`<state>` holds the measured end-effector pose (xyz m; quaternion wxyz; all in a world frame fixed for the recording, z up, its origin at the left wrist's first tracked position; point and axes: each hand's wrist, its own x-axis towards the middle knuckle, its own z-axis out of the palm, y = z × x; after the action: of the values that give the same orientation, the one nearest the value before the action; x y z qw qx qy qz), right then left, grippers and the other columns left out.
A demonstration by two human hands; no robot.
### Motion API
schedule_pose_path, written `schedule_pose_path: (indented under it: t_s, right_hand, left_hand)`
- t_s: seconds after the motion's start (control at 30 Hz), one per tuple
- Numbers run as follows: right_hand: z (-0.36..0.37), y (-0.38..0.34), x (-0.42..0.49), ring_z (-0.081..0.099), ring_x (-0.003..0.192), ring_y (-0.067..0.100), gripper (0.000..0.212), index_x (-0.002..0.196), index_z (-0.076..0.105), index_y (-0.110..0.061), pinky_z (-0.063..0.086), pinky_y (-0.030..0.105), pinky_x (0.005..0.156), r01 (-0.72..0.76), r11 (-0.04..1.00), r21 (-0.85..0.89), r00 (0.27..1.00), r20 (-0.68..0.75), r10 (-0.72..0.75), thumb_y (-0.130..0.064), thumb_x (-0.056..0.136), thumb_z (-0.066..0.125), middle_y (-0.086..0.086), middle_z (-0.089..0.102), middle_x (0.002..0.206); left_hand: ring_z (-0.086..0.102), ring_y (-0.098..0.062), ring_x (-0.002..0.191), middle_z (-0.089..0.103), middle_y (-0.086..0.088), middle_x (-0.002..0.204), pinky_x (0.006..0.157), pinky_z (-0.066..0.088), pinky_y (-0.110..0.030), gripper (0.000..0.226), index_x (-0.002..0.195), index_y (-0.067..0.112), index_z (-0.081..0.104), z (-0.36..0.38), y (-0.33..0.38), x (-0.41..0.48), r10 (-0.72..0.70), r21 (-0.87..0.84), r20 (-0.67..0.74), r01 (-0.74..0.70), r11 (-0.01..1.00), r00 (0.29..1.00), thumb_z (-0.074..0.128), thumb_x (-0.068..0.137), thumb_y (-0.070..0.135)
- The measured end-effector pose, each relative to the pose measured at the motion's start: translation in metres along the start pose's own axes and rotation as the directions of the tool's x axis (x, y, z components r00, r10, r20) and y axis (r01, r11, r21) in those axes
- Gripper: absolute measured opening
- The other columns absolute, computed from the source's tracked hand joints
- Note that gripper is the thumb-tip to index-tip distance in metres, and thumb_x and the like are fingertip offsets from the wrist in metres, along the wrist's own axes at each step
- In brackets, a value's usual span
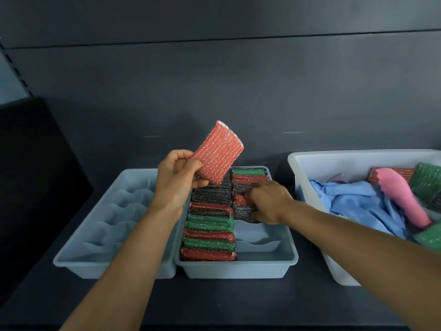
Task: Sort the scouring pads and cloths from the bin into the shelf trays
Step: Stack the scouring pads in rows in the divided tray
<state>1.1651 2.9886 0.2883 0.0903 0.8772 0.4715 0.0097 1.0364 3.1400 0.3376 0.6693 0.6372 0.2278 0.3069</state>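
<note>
My left hand (176, 177) holds a red scouring pad (218, 151) upright above the middle tray (238, 268). That tray has two rows of red, green and dark pads standing on edge. My right hand (267, 201) reaches into the right row, its curled fingers gripping a red pad (241, 199) among the dark ones. The white bin (310, 168) on the right holds blue cloths (353, 201), a pink cloth (403, 199) and some green and red pads (427, 182).
An empty pale tray with wavy dividers (100, 225) stands left of the middle tray. All containers sit on a dark shelf (214, 302) with a dark back panel. A black object (31, 163) stands at the far left.
</note>
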Motion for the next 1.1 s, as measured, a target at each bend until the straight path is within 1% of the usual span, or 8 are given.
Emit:
schedule_pose_path:
  t_s: [0.1, 0.17, 0.27, 0.33, 0.4, 0.53, 0.83, 1.1]
  right_hand:
    - [0.001, 0.004, 0.001, 0.055, 0.109, 0.026, 0.046, 0.117, 0.06, -0.018, 0.045, 0.035, 0.09, -0.01, 0.992, 0.128, 0.998, 0.055, 0.003, -0.039, 0.079, 0.073, 0.006, 0.062, 0.114]
    - [-0.006, 0.015, 0.0, 0.058, 0.109, 0.023, 0.056, 0.124, 0.059, -0.019, 0.046, 0.033, 0.091, -0.059, 0.902, 0.428, 0.995, 0.097, 0.019, -0.038, 0.074, 0.079, 0.002, 0.063, 0.119]
    - [-0.027, 0.03, -0.01, 0.061, 0.098, 0.016, 0.055, 0.126, 0.056, -0.02, 0.05, 0.033, 0.089, -0.03, 0.745, 0.666, 0.967, -0.169, 0.19, -0.043, 0.079, 0.074, 0.0, 0.063, 0.117]
    - [-0.04, 0.034, -0.021, 0.054, 0.107, 0.014, 0.06, 0.134, 0.048, -0.026, 0.045, 0.032, 0.092, 0.101, 0.764, 0.638, 0.897, -0.391, 0.208, -0.048, 0.082, 0.068, -0.002, 0.055, 0.124]
    - [-0.053, 0.031, -0.034, 0.046, 0.117, 0.014, 0.058, 0.138, 0.047, -0.031, 0.04, 0.034, 0.097, 0.215, 0.833, 0.509, 0.901, -0.433, 0.032, -0.051, 0.086, 0.063, -0.003, 0.052, 0.13]
    - [-0.05, 0.025, -0.05, 0.049, 0.098, 0.017, 0.026, 0.102, 0.068, -0.023, 0.045, 0.038, 0.083, 0.22, 0.943, 0.251, 0.925, -0.361, -0.12, -0.043, 0.087, 0.061, -0.011, 0.053, 0.086]
    - [-0.032, 0.008, -0.063, 0.051, 0.077, 0.022, 0.017, 0.08, 0.047, -0.025, 0.034, 0.028, 0.063, 0.022, 0.955, 0.297, 0.984, -0.175, 0.032, -0.034, 0.081, 0.062, -0.004, 0.056, 0.082]
    - [-0.04, 0.005, -0.059, 0.059, 0.092, 0.027, 0.012, 0.09, 0.064, -0.013, 0.043, 0.03, 0.071, -0.016, 0.983, 0.184, 0.997, -0.065, 0.029, -0.02, 0.081, 0.063, 0.003, 0.056, 0.089]
  left_hand:
    - [0.068, -0.018, 0.078, 0.067, -0.003, 0.09, 0.062, 0.06, -0.027, 0.014, 0.105, 0.004, 0.057, 0.0, -0.002, -0.001, -0.005, 0.011, 0.007, 0.005, 1.0, 1.0, 0.06, 0.092, 0.001]
    - [0.068, -0.015, 0.074, 0.068, -0.003, 0.089, 0.062, 0.06, -0.026, 0.014, 0.105, 0.004, 0.058, -0.001, -0.002, -0.002, 0.008, 0.037, 0.017, -0.009, 0.999, 1.0, 0.06, 0.092, 0.001]
    - [0.068, -0.014, 0.07, 0.069, -0.007, 0.094, 0.062, 0.059, -0.023, 0.012, 0.102, 0.007, 0.061, -0.005, -0.006, -0.003, 0.058, 0.167, 0.048, -0.065, 0.984, 0.997, 0.061, 0.09, 0.002]
    - [0.068, -0.021, 0.072, 0.07, -0.008, 0.09, 0.064, 0.059, -0.027, 0.014, 0.098, 0.009, 0.064, -0.003, -0.008, -0.006, 0.12, 0.293, 0.142, -0.158, 0.943, 0.982, 0.064, 0.087, 0.0]
    - [0.067, -0.023, 0.069, 0.071, -0.004, 0.08, 0.068, 0.057, -0.034, 0.018, 0.091, 0.013, 0.066, 0.005, -0.009, -0.011, 0.192, 0.364, 0.283, -0.291, 0.885, 0.94, 0.067, 0.082, -0.002]
    - [0.064, -0.011, 0.076, 0.07, 0.002, 0.083, 0.076, 0.052, -0.026, 0.023, 0.086, 0.021, 0.067, 0.015, -0.016, -0.018, 0.241, 0.413, 0.424, -0.423, 0.806, 0.873, 0.071, 0.077, 0.0]
    - [0.061, -0.002, 0.082, 0.065, 0.012, 0.089, 0.08, 0.054, -0.026, 0.023, 0.099, 0.032, 0.067, 0.015, -0.04, -0.029, 0.085, 0.507, 0.509, -0.379, 0.774, 0.856, 0.073, 0.085, 0.015]
    - [0.035, -0.011, 0.138, 0.039, 0.009, 0.151, 0.115, 0.028, -0.032, 0.052, 0.145, 0.029, 0.042, -0.001, -0.046, -0.027, -0.154, 0.778, 0.579, -0.486, 0.399, 0.8, 0.056, 0.096, 0.038]
